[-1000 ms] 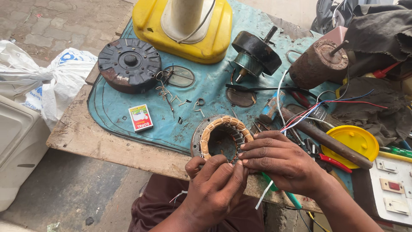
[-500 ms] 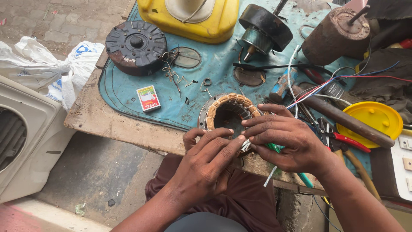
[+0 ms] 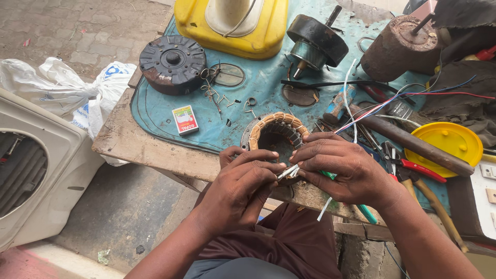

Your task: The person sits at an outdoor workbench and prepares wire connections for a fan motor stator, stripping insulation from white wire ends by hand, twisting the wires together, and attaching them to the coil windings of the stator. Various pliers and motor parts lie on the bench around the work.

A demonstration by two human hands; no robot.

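Observation:
Both hands meet at the near edge of a worn wooden bench [image 3: 155, 155]. My left hand [image 3: 243, 188] pinches the ends of thin white wires [image 3: 289, 172] between thumb and fingers. My right hand [image 3: 343, 170] grips the same wire ends together with a green-handled tool [image 3: 364, 211] that runs under the palm. Just beyond the fingers sits a motor stator [image 3: 276, 129], a ring with tan-wrapped copper windings. White, blue and red leads [image 3: 382, 106] trail from it to the right.
A blue mat [image 3: 165, 111] bears a black round motor cover [image 3: 173, 62], a small red and white box [image 3: 184, 120], loose clips, a rotor [image 3: 315, 44], a rusty cylinder [image 3: 398, 49], pliers [image 3: 413, 168], a yellow lid [image 3: 447, 147]. A yellow base [image 3: 232, 26] stands behind, a white appliance [image 3: 31, 165] left.
The view has shifted slightly and drawn closer. Both hands stay together at the stator's near side, fingers working the wire ends; nothing was picked up or let go.

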